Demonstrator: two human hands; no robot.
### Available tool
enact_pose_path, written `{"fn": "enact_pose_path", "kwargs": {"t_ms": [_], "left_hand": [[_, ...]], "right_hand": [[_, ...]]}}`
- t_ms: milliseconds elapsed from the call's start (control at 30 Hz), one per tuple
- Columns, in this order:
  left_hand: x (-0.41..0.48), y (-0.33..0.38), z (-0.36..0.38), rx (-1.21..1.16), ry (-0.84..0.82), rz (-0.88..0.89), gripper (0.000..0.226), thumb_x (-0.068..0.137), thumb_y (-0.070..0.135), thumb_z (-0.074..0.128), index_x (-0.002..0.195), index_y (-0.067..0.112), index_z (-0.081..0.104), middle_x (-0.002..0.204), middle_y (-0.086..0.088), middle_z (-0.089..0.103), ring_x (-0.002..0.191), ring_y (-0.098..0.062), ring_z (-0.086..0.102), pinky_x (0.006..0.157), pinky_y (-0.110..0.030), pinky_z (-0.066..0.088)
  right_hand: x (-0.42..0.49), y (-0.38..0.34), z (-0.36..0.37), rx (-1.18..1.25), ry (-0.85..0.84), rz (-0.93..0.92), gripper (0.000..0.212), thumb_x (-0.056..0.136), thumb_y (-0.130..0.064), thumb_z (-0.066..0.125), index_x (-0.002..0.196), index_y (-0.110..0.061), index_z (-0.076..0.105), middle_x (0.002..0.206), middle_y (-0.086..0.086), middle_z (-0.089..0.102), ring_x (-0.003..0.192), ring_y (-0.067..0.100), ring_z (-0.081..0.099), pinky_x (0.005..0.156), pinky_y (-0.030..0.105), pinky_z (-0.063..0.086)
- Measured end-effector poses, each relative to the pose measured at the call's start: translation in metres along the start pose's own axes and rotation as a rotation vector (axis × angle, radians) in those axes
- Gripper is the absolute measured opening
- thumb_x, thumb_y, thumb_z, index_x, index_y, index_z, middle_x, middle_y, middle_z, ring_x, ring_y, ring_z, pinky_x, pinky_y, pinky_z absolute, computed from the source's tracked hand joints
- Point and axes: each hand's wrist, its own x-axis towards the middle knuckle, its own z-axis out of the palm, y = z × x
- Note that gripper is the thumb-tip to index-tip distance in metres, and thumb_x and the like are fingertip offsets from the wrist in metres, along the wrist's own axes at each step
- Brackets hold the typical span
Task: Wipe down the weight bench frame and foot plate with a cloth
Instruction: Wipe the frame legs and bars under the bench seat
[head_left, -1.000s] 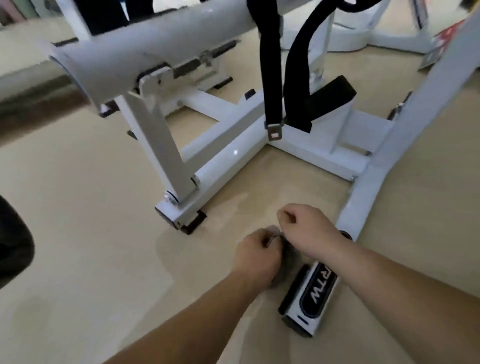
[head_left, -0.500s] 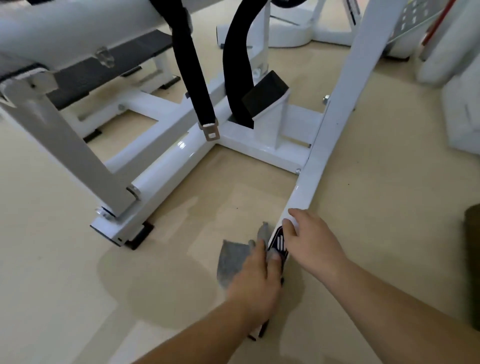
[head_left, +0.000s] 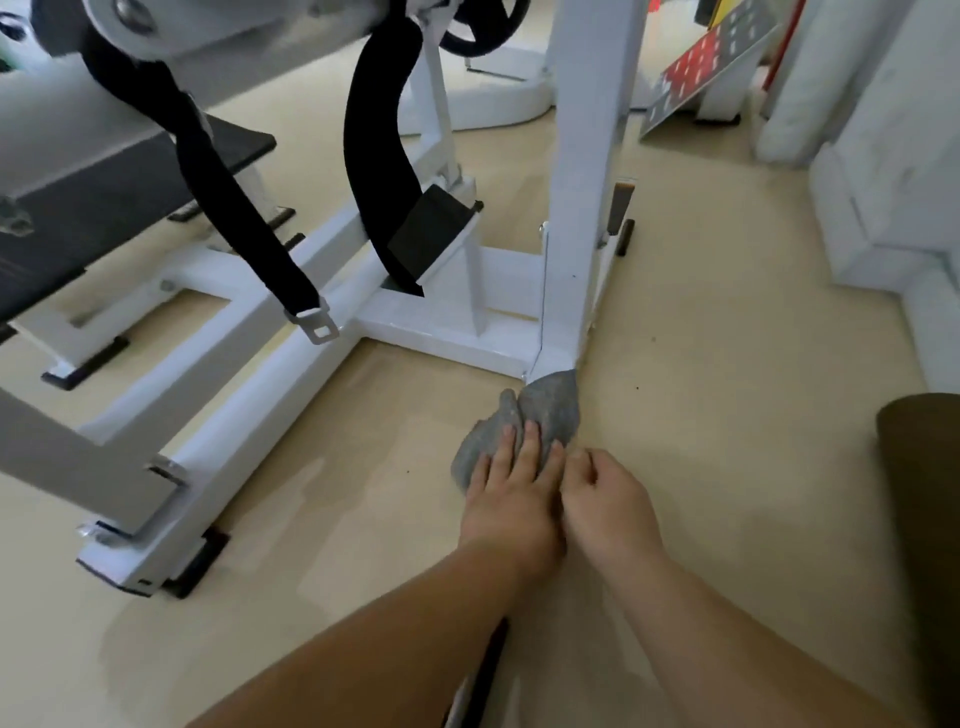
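Head view: my flat left hand (head_left: 511, 499) presses the grey cloth (head_left: 548, 410), the white frame upright (head_left: 579, 218) rising straight ahead just beyond it; whether my curled right hand (head_left: 608, 501) grasps anything is unclear.

pale beige floor (head_left: 727, 364), white wall (head_left: 893, 130) at right, red-and-grey board (head_left: 701, 67) at the back

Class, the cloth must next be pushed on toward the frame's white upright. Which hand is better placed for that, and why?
Probably the left. The left hand lies flat on the grey cloth, fingers straight, pointing at the white upright. The right hand is curled beside it, off most of the cloth.
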Motion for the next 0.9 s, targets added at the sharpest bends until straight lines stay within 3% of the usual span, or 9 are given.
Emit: {"fn": "enact_pose_path", "kwargs": {"t_ms": [200,267,333,367,433,600,700,767,900], "left_hand": [[-0.06,-0.009,0.005,-0.237,0.099,0.077,0.059,0.103,0.017,0.047,0.156,0.04,0.039,0.161,0.022,0.004,0.154,-0.002,0.0,0.128,-0.029,0.01],[-0.071,-0.009,-0.015,-0.334,0.022,0.007,0.055,0.1,0.019,0.049,0.146,0.05,0.049,0.158,0.025,0.032,0.146,0.003,0.032,0.12,-0.024,0.031],[-0.066,-0.003,-0.05,-0.609,0.012,-0.132,0.044,0.1,0.019,0.044,0.138,0.042,0.054,0.123,0.01,0.07,0.104,-0.006,0.068,0.091,-0.024,0.057],[-0.06,-0.002,-0.066,-0.706,0.037,-0.197,0.038,0.103,0.016,0.045,0.135,0.032,0.054,0.107,0.006,0.069,0.086,-0.007,0.068,0.072,-0.017,0.058],[-0.048,-0.004,-0.098,-0.779,0.088,-0.306,0.029,0.102,0.015,0.053,0.13,0.024,0.052,0.101,0.007,0.063,0.081,-0.005,0.063,0.052,-0.013,0.05],[-0.031,-0.004,-0.143,-0.844,0.216,-0.45,0.015,0.095,0.028,0.07,0.107,0.026,0.061,0.096,0.002,0.066,0.081,-0.01,0.061,0.055,-0.02,0.043],[-0.017,-0.002,-0.154,-0.868,0.267,-0.484,0.009,0.101,0.033,0.063,0.108,0.028,0.065,0.098,-0.002,0.068,0.08,-0.012,0.061,0.057,-0.023,0.046],[-0.006,0.003,-0.162,-0.826,0.279,-0.531,0.012,0.103,0.035,0.059,0.114,0.031,0.061,0.102,-0.003,0.065,0.086,-0.016,0.061,0.071,-0.031,0.057],[0.005,0.019,-0.179,-0.695,0.231,-0.572,0.022,0.107,0.037,0.049,0.124,0.023,0.055,0.11,-0.007,0.061,0.101,-0.024,0.059,0.097,-0.044,0.056]], "right_hand": [[0.015,-0.011,-0.002,0.277,0.037,0.079,0.036,0.104,-0.029,0.042,0.072,-0.018,0.051,0.074,0.003,0.056,0.075,0.024,0.053,0.064,0.032,0.037],[0.018,-0.021,-0.005,0.347,0.022,0.12,0.036,0.101,-0.023,0.046,0.065,-0.016,0.046,0.066,0.003,0.049,0.065,0.023,0.046,0.059,0.031,0.033],[0.02,-0.036,-0.009,0.438,0.011,0.159,0.032,0.096,-0.02,0.049,0.064,-0.013,0.048,0.064,0.006,0.049,0.061,0.023,0.044,0.059,0.03,0.034],[0.021,-0.043,-0.009,0.498,0.003,0.174,0.028,0.094,-0.021,0.051,0.067,-0.011,0.054,0.068,0.01,0.053,0.064,0.024,0.047,0.062,0.031,0.038],[0.019,-0.058,-0.009,0.58,-0.038,0.183,0.022,0.092,-0.025,0.057,0.077,-0.011,0.065,0.083,0.016,0.064,0.077,0.027,0.06,0.071,0.035,0.048],[0.014,-0.085,-0.015,0.593,-0.136,0.111,0.024,0.097,-0.032,0.057,0.086,-0.019,0.074,0.091,0.008,0.073,0.089,0.028,0.068,0.071,0.033,0.051],[0.017,-0.089,-0.023,0.516,-0.189,0.097,0.027,0.098,-0.037,0.054,0.09,-0.021,0.074,0.094,0.005,0.075,0.094,0.026,0.07,0.085,0.041,0.058],[0.019,-0.091,-0.037,0.47,-0.219,0.07,0.031,0.099,-0.04,0.051,0.093,-0.019,0.072,0.099,0.007,0.074,0.097,0.027,0.069,0.09,0.042,0.056],[0.023,-0.09,-0.071,0.317,-0.223,-0.018,0.037,0.103,-0.037,0.042,0.084,-0.01,0.059,0.089,0.012,0.063,0.079,0.025,0.06,0.067,0.031,0.04]]}}
